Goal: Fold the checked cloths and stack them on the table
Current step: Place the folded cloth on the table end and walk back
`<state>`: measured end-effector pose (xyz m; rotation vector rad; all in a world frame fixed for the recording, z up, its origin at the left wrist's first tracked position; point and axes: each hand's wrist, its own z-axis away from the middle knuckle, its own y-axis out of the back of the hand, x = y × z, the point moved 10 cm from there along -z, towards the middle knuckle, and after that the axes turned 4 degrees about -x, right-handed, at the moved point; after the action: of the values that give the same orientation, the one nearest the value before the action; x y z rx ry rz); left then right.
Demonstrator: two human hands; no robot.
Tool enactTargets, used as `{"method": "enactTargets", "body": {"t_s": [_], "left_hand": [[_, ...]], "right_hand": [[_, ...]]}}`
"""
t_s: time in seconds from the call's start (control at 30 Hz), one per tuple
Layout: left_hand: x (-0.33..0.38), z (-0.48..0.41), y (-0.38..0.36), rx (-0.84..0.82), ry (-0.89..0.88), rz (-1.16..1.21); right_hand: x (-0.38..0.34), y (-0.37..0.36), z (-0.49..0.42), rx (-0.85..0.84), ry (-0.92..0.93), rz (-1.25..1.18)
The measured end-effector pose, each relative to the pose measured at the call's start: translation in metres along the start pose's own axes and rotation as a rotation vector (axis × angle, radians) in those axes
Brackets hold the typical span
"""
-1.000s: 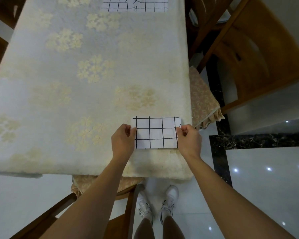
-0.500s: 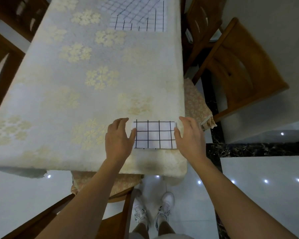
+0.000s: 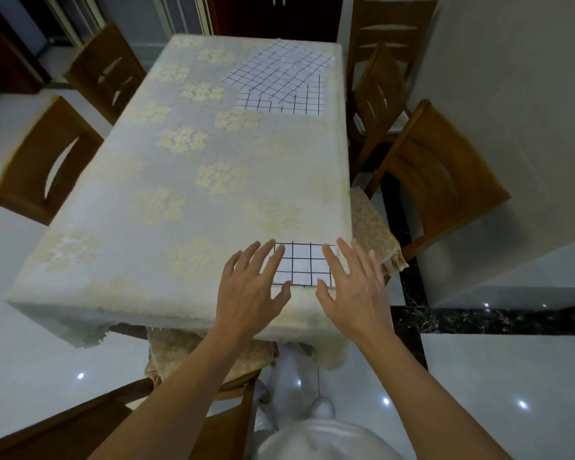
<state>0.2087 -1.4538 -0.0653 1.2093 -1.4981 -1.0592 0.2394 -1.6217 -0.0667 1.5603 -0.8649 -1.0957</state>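
White with a black grid, folded small: found the folded cloth [image 3: 301, 263] lying flat at the near right corner of the desk [image 3: 180, 194], close to both the near edge and the right edge. Held the left hand [image 3: 249, 287] palm down over the cloth's left edge and the right hand [image 3: 356, 290] palm down over its right edge, with the middle of the cloth showing between them. Had the fingers [image 3: 273, 257] of the left hand straight and spread apart, likewise those of the right; pinched nothing with either. Could not tell whether the fingertips touched the cloth or hung just above it. Saw more checked cloths [image 3: 279, 84], unfolded, rumpled and overlapping, at the far right corner of the desk, well apart from the folded one. Noted a wooden chair [image 3: 445, 180] just beside the right edge.
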Motion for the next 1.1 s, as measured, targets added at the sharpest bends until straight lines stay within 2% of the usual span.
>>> {"method": "enactTargets", "body": {"t_s": [0.47, 0.73, 1.1], "left_hand": [[-0.026, 0.065, 0.022, 0.041, 0.038, 0.008], [-0.052, 0.096, 0.048, 0.007, 0.25, -0.091], [-0.048, 0.157, 0.072, 0.011, 0.516, -0.096]], "right_hand": [[-0.048, -0.001, 0.05, 0.053, 0.03, 0.015], [-0.089, 0.0, 0.046, 0.051, 0.177, -0.038], [-0.128, -0.006, 0.072, -0.033, 0.44, -0.119]]}}
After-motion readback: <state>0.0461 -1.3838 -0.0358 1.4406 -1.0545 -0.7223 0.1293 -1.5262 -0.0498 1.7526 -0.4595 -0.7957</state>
